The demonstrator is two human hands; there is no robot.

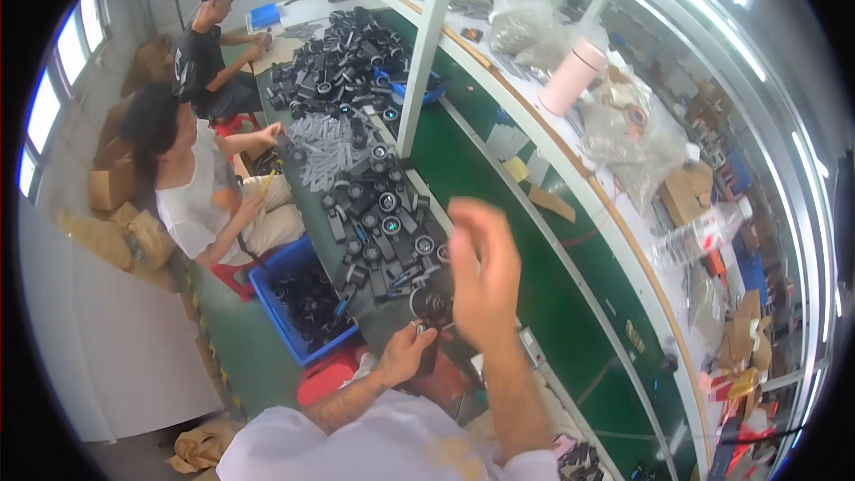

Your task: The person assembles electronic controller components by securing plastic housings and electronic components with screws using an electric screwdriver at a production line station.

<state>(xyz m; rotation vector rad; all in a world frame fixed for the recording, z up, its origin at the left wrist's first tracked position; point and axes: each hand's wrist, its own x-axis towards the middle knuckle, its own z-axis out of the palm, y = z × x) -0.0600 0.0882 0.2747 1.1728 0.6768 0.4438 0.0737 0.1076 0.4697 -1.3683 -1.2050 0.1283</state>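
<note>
Head view: holding a dark part (427, 360) pinched in the left grip (407, 353), at the near end of the bench (313, 224); cannot tell whether grasping anything with the right grip (486, 281), raised and blurred. Apparently midway through one unit, with many black parts (381, 224) and grey strips (322, 151) left loose beyond; no telling how many finished. Tighter leftward, beside the blue bin (326, 350); roomier rightward, over the green surface (570, 285).

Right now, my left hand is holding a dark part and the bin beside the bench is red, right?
The colour is wrong: the head view shows the bin beside the bench is blue. Your left hand does hold a dark part.
</note>
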